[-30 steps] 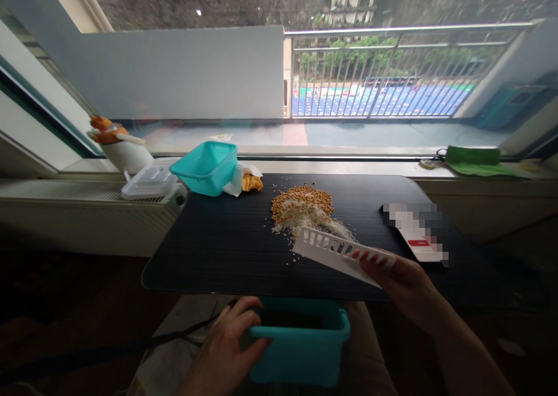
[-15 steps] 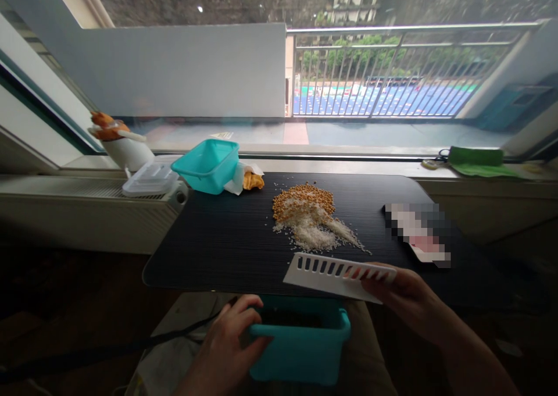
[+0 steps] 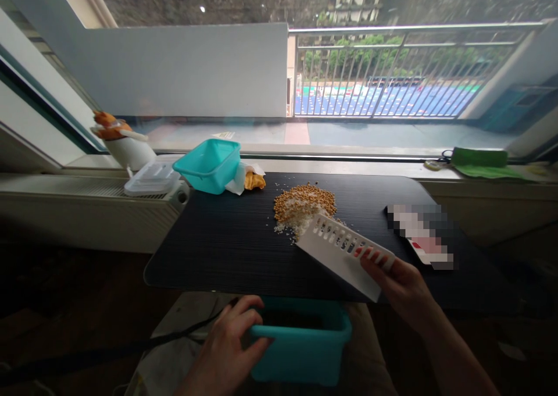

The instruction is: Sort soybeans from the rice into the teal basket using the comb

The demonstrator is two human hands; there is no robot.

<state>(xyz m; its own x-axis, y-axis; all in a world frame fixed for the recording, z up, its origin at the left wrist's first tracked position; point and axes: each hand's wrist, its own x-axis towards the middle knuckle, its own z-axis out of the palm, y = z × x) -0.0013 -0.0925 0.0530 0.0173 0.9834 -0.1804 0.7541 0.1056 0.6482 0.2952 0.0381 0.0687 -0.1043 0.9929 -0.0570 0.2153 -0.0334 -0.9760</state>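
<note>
My right hand [image 3: 405, 285] grips the right end of a white slotted plastic piece [image 3: 333, 259], with some fingers through its row of openings. The left end of that piece lies over the front of a pile of white rice [image 3: 299, 217], hiding part of it. Yellow-brown beans [image 3: 320, 193] spread behind and among the rice on the dark table. At the lower middle, my left hand [image 3: 231, 341] closes around the left rim of a teal plastic bin [image 3: 300, 355], just below the table's front edge. The inside of this bin is too dark to make out.
A second teal bin [image 3: 209, 166] stands at the back left beside a crumpled wrapper with brown food [image 3: 254, 180]. A clear lid [image 3: 152, 178] rests on the radiator. To the right lies a blurred-out flat item [image 3: 418, 236]. A green cloth [image 3: 479, 162] is on the windowsill.
My right hand has tilted the white slotted piece and swung its left end forward over the rice. My left hand stays on the bin rim.
</note>
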